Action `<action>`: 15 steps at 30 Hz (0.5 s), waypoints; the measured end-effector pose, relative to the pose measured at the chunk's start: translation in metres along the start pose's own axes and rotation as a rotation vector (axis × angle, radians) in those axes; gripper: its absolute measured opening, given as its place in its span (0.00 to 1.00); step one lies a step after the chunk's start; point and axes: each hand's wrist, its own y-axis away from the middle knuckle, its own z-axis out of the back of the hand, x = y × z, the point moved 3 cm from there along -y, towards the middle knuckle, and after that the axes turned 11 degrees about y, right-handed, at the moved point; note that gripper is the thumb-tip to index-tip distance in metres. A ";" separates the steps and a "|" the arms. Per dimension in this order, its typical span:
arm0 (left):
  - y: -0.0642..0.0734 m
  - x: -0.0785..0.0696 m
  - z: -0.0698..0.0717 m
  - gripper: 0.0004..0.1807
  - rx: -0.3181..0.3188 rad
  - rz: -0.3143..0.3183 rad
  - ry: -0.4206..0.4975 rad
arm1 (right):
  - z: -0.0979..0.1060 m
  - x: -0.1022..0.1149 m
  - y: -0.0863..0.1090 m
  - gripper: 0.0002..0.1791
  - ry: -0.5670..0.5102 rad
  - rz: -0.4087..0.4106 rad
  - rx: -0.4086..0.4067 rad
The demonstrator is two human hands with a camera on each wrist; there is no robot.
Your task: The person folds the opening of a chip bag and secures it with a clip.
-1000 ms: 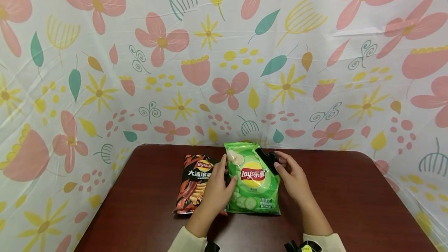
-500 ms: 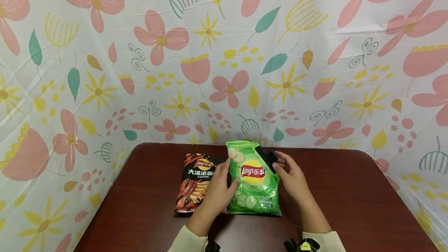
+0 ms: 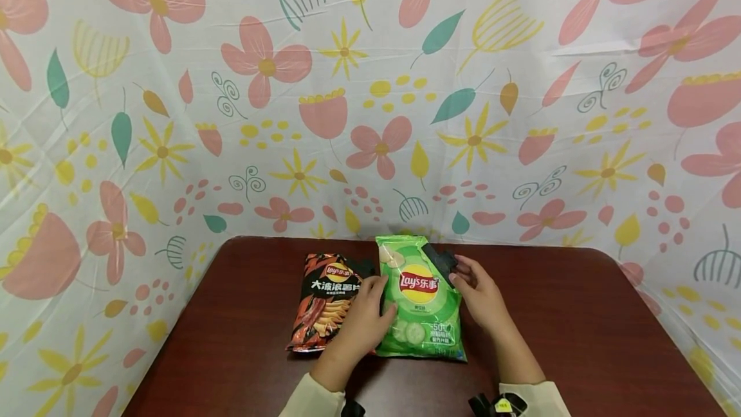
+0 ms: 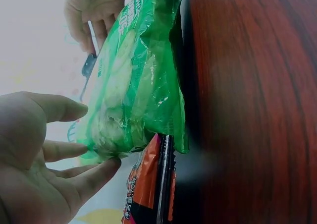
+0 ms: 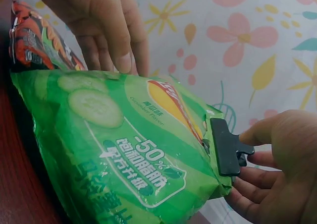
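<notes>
A green Lay's chip bag point(image 3: 419, 314) leans up at the middle of the table, its cucumber-slice front facing me. A black bag clip point(image 5: 227, 147) sits across its folded upper right corner. My right hand point(image 3: 483, 295) pinches the clip's handle between thumb and fingers. Along the bag's left edge, my left hand point(image 3: 361, 320) touches the side with relaxed, spread fingers, its thumb at the front. In the left wrist view, these fingertips point(image 4: 106, 167) meet the bag's edge. An orange-and-black Lay's chip bag point(image 3: 318, 314) stands just left, partly behind my left hand.
Both bags rest on a dark red-brown wooden table point(image 3: 231, 365). A white cloth with a flower print point(image 3: 347, 166) hangs behind the table and along both sides. Another dark piece point(image 3: 363, 268) shows at the orange bag's upper right corner.
My left fingers have slid down the green bag's left edge, and the bag has shifted slightly right. My right hand has stayed at the clip, whose handle now sits a little flatter.
</notes>
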 end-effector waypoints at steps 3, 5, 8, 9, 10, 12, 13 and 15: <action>0.000 0.001 -0.002 0.32 0.020 0.002 -0.026 | -0.002 -0.004 0.000 0.31 0.008 -0.019 0.027; 0.001 0.001 -0.003 0.31 0.032 -0.004 -0.049 | -0.003 -0.006 0.000 0.32 0.006 -0.027 0.047; 0.001 0.001 -0.005 0.31 0.048 -0.002 -0.078 | -0.006 -0.011 -0.002 0.33 0.007 -0.025 0.070; 0.001 0.001 -0.005 0.32 0.050 0.000 -0.086 | -0.006 -0.012 -0.002 0.34 0.012 -0.024 0.076; 0.002 0.000 -0.005 0.32 0.053 0.000 -0.092 | -0.007 -0.013 -0.003 0.35 0.016 -0.022 0.083; 0.003 -0.001 -0.006 0.32 0.062 0.008 -0.107 | -0.009 -0.016 -0.004 0.37 0.032 -0.019 0.099; 0.003 -0.002 -0.006 0.32 0.066 0.009 -0.112 | -0.010 -0.017 -0.004 0.37 0.041 -0.019 0.107; 0.004 -0.004 -0.007 0.32 0.073 0.012 -0.116 | -0.012 -0.019 -0.003 0.39 0.066 -0.020 0.126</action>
